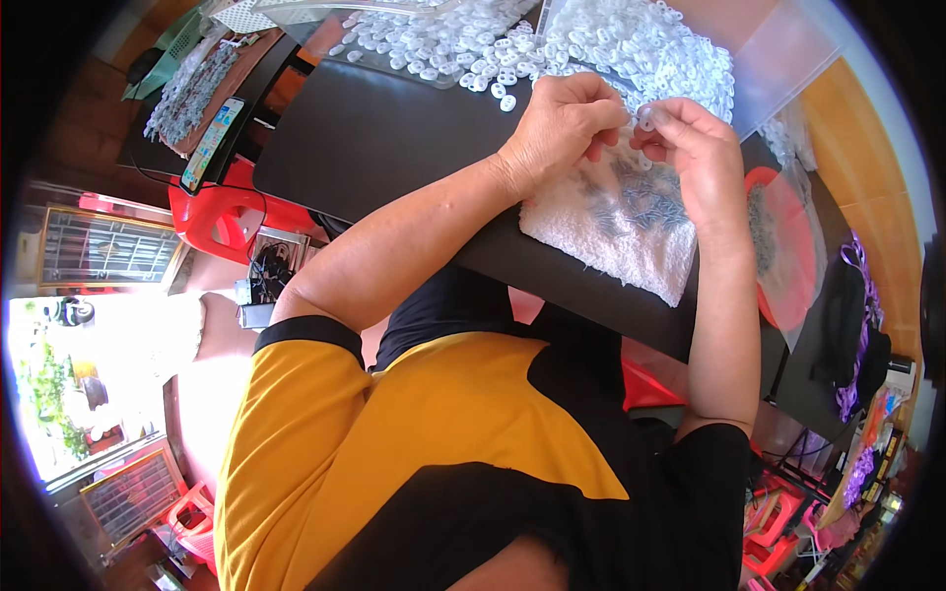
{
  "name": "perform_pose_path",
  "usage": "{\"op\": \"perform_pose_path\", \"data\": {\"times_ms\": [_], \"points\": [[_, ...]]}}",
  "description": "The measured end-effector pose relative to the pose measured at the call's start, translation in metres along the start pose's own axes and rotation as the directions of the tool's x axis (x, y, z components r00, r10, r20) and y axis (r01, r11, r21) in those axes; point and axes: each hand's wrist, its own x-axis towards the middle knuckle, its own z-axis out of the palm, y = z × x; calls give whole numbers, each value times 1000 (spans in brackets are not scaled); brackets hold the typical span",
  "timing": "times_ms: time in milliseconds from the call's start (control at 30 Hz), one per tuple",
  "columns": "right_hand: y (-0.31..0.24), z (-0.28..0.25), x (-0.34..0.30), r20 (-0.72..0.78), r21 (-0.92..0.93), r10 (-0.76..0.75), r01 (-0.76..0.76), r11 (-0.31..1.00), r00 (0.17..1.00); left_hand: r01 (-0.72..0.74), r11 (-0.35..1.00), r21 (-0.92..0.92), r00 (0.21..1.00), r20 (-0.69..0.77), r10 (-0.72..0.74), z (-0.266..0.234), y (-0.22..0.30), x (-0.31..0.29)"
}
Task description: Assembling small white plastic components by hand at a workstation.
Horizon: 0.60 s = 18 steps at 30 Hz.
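Above the far part of the dark table, my left hand (570, 116) and my right hand (698, 150) are close together, fingers pinched. Between my right thumb and fingertips is a small white oval plastic piece (645, 119). The left fingertips are pressed together beside it; what they hold, if anything, is too small to make out. Below the hands lies a white towel (567, 225), with many thin grey metal pins (645, 210) scattered on it. Past my hands spreads a heap of white oval plastic pieces (631, 49), several showing holes.
A clear plastic tub wall (788, 59) stands at the far right of the dark table (384, 133). To the left, a lit phone (212, 146) leans near a bundle of grey-white pieces (197, 94). Red stools (222, 212) and a pink-red basin (783, 246) flank the table.
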Motion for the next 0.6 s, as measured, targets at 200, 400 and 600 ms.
{"op": "perform_pose_path", "data": {"times_ms": [200,400,600], "points": [[0,-2,0,26,-6,-2,3,1000,1000,-14,1000,21,1000,12,14,0,-1,0],[0,0,1,39,-77,-28,31,997,999,-12,998,55,1000,10,12,-1,1,-1],[6,2,2,59,-58,-37,40,998,998,-21,995,96,999,35,17,1,1,-1]]}}
